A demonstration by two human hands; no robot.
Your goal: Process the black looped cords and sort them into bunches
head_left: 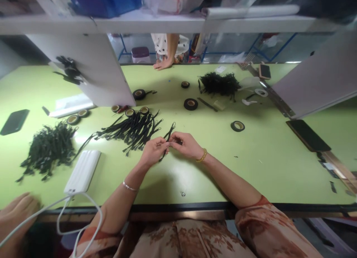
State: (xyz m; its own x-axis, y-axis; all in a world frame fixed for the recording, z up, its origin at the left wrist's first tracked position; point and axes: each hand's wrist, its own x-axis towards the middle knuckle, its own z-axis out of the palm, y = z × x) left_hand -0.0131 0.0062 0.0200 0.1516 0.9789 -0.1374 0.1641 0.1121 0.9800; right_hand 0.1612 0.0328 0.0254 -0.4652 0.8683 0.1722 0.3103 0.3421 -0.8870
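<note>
Over the green table (251,161), my left hand (153,151) and my right hand (186,144) meet, both pinched on a thin black cable piece (169,133) that runs up and away from my fingers. A gold bracelet circles my right wrist, a silver bangle my left. Just left of my hands lies a fanned bundle of black cables (134,128).
Black tape rolls (191,104) (237,126) (138,94) dot the table. Dark cable heaps lie at left (48,148) and far centre (219,83). A white power bank (83,171) with cord, phones (14,121) (308,135), white dividers (92,68). Another person's hand (162,64) rests on the far edge; a hand (16,209) at bottom left.
</note>
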